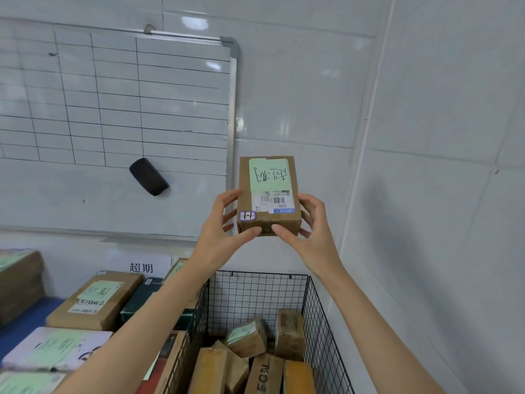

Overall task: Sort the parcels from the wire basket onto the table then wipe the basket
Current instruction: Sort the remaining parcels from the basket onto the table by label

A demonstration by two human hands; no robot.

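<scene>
Parcel [268, 194], one brown box with a green note, is held up before the wall by left hand [220, 228] and right hand [309, 226], both clasping its lower end; below, five parcels lie in the basket [257, 297], several more on the counter [22, 322]

Matt cardboard parcel [268, 194], black wire basket [318, 322]
</scene>
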